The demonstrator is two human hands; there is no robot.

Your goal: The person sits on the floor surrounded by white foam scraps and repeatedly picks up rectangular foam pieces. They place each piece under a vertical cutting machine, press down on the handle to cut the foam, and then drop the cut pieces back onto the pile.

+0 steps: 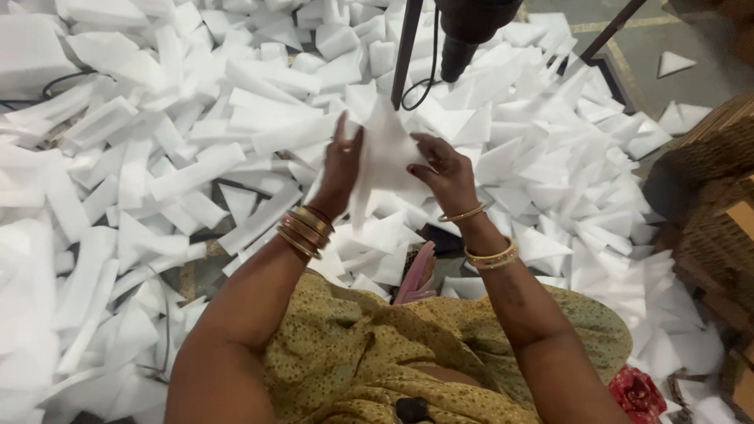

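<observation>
Both hands grip one white foam piece [385, 161] between them, left hand [339, 169] and right hand [444, 169] equally near, its point upward.

The floor [644, 47] is grey concrete with a yellow painted line, and it shows bare only at the top right; almost everywhere else a thick heap of white foam offcuts [196, 141] covers it, long strips at the left and triangular pieces [550, 157] at the right; one single triangle [674, 63] lies apart on the bare concrete; a black cable [55, 82] runs between the strips at the far left.
</observation>
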